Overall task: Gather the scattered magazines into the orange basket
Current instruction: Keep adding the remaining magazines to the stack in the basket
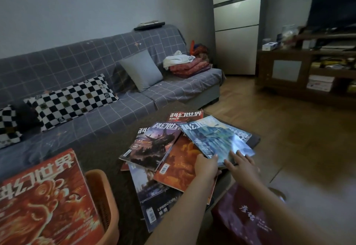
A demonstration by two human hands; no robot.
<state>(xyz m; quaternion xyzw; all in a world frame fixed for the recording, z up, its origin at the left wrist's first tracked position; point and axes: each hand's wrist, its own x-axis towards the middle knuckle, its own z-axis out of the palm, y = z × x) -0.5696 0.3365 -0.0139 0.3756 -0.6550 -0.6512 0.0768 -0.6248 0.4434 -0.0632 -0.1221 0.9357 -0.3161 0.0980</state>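
I note the orange slatted basket (104, 196) at lower left holds one red magazine (46, 202), upright. Loose glossy magazines (154, 148) overlap on the dark bench (100, 148). My left hand (206, 165) pinches the near edge of the blue magazine (215, 138); my right hand (240, 164) lies spread flat on it.

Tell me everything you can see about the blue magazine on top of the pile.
The blue magazine has a glossy cover, with an icy blue-white picture and white title characters at its far edge. It lies fanned, topmost on the pile, overlapping an orange magazine. The left hand grips its near corner; the right hand rests straight fingers on its near edge.
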